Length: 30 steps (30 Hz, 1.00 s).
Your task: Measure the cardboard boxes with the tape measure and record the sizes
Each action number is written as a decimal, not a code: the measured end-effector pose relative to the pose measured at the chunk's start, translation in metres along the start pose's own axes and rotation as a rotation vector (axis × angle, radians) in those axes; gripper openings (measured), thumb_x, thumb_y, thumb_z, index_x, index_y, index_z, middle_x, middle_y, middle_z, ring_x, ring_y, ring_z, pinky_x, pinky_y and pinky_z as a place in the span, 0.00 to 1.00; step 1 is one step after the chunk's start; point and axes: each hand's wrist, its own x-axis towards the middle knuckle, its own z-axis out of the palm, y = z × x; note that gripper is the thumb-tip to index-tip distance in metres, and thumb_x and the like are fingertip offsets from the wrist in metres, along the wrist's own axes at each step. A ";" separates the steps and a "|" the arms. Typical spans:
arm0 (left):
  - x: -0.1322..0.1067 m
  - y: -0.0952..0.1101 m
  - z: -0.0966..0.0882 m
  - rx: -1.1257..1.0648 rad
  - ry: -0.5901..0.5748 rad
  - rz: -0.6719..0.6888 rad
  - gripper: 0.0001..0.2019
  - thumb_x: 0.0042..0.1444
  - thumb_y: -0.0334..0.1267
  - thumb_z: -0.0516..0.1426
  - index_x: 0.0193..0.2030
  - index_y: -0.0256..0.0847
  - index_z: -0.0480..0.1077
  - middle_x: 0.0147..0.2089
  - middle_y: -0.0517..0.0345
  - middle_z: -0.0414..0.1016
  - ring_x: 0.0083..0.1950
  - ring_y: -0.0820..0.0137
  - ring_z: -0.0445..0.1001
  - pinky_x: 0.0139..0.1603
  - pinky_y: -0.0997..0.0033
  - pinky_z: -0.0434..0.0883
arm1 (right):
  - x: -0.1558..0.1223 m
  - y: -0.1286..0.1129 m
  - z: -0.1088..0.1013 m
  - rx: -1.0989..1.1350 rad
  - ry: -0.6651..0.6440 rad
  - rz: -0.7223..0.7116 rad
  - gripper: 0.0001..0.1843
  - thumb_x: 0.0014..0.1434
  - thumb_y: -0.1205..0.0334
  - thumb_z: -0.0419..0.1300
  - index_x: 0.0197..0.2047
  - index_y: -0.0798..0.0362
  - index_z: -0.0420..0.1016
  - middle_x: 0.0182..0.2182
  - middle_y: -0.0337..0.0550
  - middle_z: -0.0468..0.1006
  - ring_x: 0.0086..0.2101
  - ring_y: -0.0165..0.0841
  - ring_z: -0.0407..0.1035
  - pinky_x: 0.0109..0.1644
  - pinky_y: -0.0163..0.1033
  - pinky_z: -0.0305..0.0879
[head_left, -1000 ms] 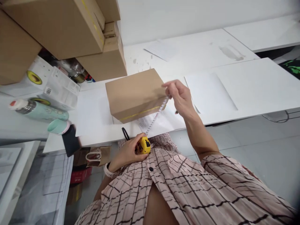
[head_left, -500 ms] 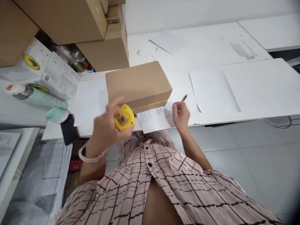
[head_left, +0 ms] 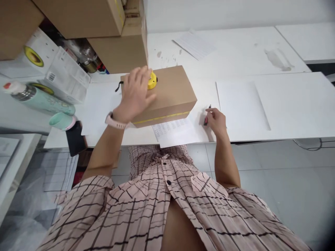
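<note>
My left hand (head_left: 137, 89), with a pale band on the wrist, is over the top of a brown cardboard box (head_left: 172, 85). Its fingers cover most of a yellow tape measure (head_left: 152, 81), whose black strap (head_left: 119, 86) sticks out on the left. To the right of the box, my right hand (head_left: 217, 121) has its fingers bent around a black and red pen (head_left: 206, 120); the exact grip is partly hidden. A printed sheet (head_left: 175, 130) lies partly under the box at the front edge of the white table (head_left: 293, 108).
At the left are stacked cartons (head_left: 125, 48), a mint bottle (head_left: 49, 103), a mint cup (head_left: 61, 121) and a dark phone (head_left: 75, 138). White sheets (head_left: 240, 104) lie to the right, and another paper (head_left: 193, 43) lies behind the box.
My left hand has carried the tape measure from in front of the box up onto its top. My right hand has shifted right, and the pen has turned more upright in view.
</note>
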 end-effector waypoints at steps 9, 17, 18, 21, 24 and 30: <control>-0.152 0.087 0.115 -0.166 -0.078 0.152 0.16 0.69 0.37 0.52 0.59 0.32 0.71 0.61 0.39 0.75 0.63 0.56 0.72 0.64 0.50 0.71 | -0.079 -0.026 0.030 0.761 -0.334 -0.080 0.19 0.57 0.42 0.69 0.33 0.47 0.70 0.21 0.33 0.69 0.23 0.30 0.65 0.31 0.39 0.65; -0.140 0.115 0.113 0.102 -0.434 0.050 0.29 0.68 0.40 0.54 0.71 0.25 0.61 0.71 0.30 0.65 0.65 0.50 0.71 0.60 0.55 0.72 | -0.065 -0.046 0.090 0.554 -0.566 -0.179 0.25 0.64 0.34 0.57 0.48 0.46 0.76 0.36 0.43 0.80 0.41 0.38 0.75 0.49 0.46 0.70; -0.137 0.118 0.113 0.111 -0.437 0.036 0.29 0.68 0.39 0.54 0.71 0.24 0.60 0.71 0.29 0.64 0.65 0.50 0.70 0.60 0.55 0.72 | -0.063 -0.047 0.091 0.520 -0.569 -0.191 0.24 0.62 0.36 0.62 0.46 0.47 0.77 0.38 0.44 0.80 0.41 0.38 0.75 0.48 0.45 0.70; -0.133 0.125 0.116 0.119 -0.470 -0.011 0.29 0.67 0.39 0.55 0.71 0.22 0.60 0.72 0.25 0.61 0.64 0.48 0.72 0.58 0.55 0.74 | -0.063 -0.045 0.094 0.453 -0.490 -0.216 0.20 0.60 0.39 0.64 0.35 0.49 0.74 0.32 0.41 0.76 0.34 0.34 0.70 0.38 0.41 0.67; -0.133 0.130 0.119 0.110 -0.537 -0.071 0.32 0.66 0.41 0.57 0.72 0.24 0.60 0.74 0.22 0.56 0.55 0.50 0.79 0.48 0.58 0.78 | -0.064 -0.043 0.099 0.458 -0.445 -0.240 0.18 0.63 0.43 0.62 0.36 0.49 0.69 0.30 0.38 0.71 0.29 0.31 0.63 0.33 0.39 0.62; -0.134 0.130 0.119 0.090 -0.625 -0.093 0.38 0.64 0.47 0.60 0.75 0.27 0.55 0.77 0.20 0.46 0.44 0.54 0.83 0.39 0.59 0.78 | -0.066 -0.041 0.106 0.388 -0.301 -0.243 0.18 0.61 0.49 0.63 0.28 0.48 0.62 0.22 0.32 0.60 0.24 0.28 0.55 0.30 0.37 0.53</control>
